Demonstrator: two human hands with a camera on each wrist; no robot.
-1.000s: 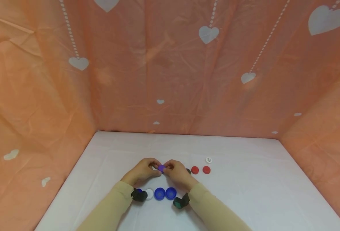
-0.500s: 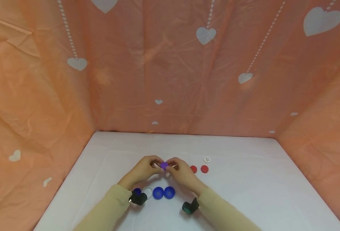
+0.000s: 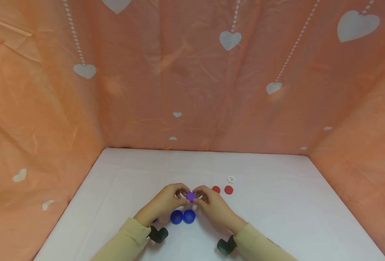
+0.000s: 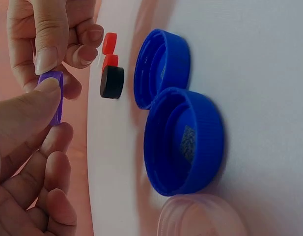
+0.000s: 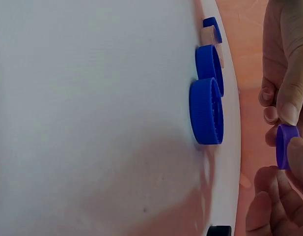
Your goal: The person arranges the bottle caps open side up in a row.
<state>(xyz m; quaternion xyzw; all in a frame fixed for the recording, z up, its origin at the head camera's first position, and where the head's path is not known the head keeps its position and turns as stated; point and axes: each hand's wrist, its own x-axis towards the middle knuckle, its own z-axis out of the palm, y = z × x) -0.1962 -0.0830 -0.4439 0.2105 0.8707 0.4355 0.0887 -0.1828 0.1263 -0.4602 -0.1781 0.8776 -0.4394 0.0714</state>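
Between my two hands, a purple bottle cap point(image 3: 191, 197) is held off the table by the fingertips. My left hand point(image 3: 167, 199) pinches it from the left between thumb and fingers. From the other side my right hand point(image 3: 216, 206) pinches its edge. The left wrist view shows the purple cap point(image 4: 58, 98) edge-on, partly covered by the thumb. Closer to my body than the held cap, two larger blue caps point(image 3: 176, 217) lie side by side with their hollow sides up. A pale see-through cap point(image 4: 203, 216) sits beside them, mostly behind my left wrist in the head view.
Two red caps point(image 3: 228, 190) lie right of my hands, with a white round piece point(image 3: 231, 179) beyond them. A black cap point(image 4: 112, 82) stands near the reds. Another blue cap point(image 5: 213, 28) is beyond the pale one. Orange cloth point(image 3: 192, 90) walls the white table.
Both hands have moved slightly right and nearer my body, carrying the purple cap. My right forearm has swung outward. The head view has shifted a little to the right.
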